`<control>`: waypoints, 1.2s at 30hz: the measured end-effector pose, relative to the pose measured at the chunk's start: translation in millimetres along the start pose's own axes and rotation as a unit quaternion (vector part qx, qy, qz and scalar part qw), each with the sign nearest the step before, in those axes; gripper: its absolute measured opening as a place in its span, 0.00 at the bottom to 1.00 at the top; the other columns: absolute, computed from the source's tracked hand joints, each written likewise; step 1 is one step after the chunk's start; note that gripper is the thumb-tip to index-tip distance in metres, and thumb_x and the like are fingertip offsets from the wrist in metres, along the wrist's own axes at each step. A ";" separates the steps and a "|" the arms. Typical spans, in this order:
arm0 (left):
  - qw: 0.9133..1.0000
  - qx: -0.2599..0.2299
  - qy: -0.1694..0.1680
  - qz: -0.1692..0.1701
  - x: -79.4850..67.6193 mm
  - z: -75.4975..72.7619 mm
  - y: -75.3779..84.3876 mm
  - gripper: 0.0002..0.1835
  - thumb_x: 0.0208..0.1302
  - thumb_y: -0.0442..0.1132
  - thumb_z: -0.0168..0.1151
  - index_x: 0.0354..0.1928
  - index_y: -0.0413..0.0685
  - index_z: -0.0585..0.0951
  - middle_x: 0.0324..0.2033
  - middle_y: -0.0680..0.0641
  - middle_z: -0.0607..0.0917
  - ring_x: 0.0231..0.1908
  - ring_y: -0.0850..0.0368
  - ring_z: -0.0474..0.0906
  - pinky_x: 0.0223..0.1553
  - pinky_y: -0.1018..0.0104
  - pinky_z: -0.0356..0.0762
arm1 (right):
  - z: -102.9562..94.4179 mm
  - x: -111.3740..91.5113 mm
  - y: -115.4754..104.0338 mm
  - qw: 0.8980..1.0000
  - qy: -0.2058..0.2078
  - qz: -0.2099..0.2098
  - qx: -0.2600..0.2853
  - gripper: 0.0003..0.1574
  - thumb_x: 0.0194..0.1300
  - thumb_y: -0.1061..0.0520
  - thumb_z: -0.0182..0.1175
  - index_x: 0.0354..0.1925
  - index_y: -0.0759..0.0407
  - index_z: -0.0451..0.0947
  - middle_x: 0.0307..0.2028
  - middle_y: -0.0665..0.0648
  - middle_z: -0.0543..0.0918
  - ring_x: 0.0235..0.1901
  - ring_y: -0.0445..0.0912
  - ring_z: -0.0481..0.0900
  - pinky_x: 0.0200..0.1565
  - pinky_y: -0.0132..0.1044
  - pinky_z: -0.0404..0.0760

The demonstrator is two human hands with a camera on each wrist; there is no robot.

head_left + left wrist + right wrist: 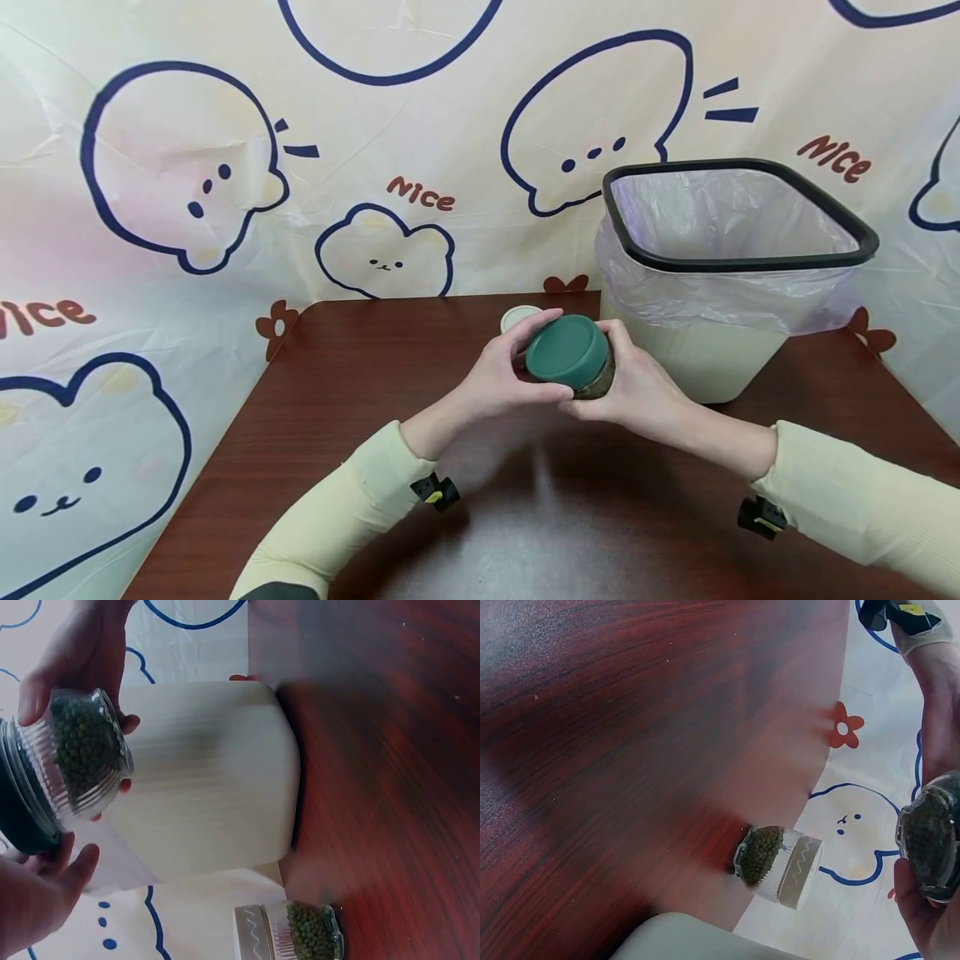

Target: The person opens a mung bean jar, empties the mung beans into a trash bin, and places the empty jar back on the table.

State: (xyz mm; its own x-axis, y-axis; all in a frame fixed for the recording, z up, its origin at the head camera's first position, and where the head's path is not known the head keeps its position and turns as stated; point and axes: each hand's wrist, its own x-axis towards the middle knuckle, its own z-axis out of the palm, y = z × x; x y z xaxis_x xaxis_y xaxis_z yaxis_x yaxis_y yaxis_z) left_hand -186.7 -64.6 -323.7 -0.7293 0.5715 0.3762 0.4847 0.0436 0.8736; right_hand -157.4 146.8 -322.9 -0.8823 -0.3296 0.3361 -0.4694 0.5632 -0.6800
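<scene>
Above the table, both hands hold a clear glass jar (82, 742) with a dark green lid (567, 350). Small green beans or seeds fill part of it. The right hand (637, 387) grips the ribbed glass body from the right side. Around the lid's edge, the left hand (491, 375) has its thumb on the near side and its index finger on the far side. The jar is tilted, with the lid towards the head camera. Behind the left hand, a second jar (761, 855) of green beans stands on the table, its beige lid (520, 317) on.
A cream waste bin (697, 362) with a black rim (750, 265) and a translucent liner (735, 296) stands at the back right, close behind the right hand. The dark red-brown table (360, 367) ends at a printed cloth backdrop (480, 150).
</scene>
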 end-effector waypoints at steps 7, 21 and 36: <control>0.999 0.015 0.032 -0.021 -1.4 4.8 2.1 0.43 0.51 0.32 0.74 0.70 0.49 0.64 0.60 0.48 0.72 0.54 0.54 0.74 0.50 0.61 0.77 | 2.0 -0.5 1.0 1.000 0.008 0.006 -0.004 0.51 0.43 0.50 0.80 0.57 0.59 0.60 0.46 0.56 0.80 0.40 0.48 0.79 0.41 0.46 0.77; 0.998 -0.008 0.069 -0.010 -7.5 -3.0 4.0 0.41 0.55 0.44 0.74 0.69 0.50 0.66 0.60 0.48 0.74 0.54 0.52 0.75 0.51 0.56 0.76 | 2.7 -3.2 3.2 1.000 0.003 0.005 0.003 0.54 0.44 0.50 0.80 0.59 0.60 0.58 0.49 0.58 0.77 0.44 0.50 0.78 0.43 0.47 0.78; 0.991 0.022 0.100 -0.086 -38.2 -31.2 -11.5 0.40 0.59 0.37 0.71 0.71 0.56 0.63 0.62 0.49 0.71 0.57 0.53 0.71 0.49 0.56 0.76 | -0.9 -7.4 5.4 0.999 0.015 0.040 -0.001 0.55 0.43 0.47 0.80 0.60 0.60 0.59 0.47 0.58 0.78 0.44 0.49 0.78 0.45 0.47 0.75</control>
State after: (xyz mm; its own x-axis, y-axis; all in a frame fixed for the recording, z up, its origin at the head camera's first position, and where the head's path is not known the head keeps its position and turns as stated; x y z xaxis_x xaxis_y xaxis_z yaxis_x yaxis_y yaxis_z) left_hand -179.4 -112.5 -338.5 -0.8819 0.3784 0.2812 0.3630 0.1643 0.9172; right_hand -153.4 153.0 -328.5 -0.9179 -0.2596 0.3002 -0.3969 0.5882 -0.7046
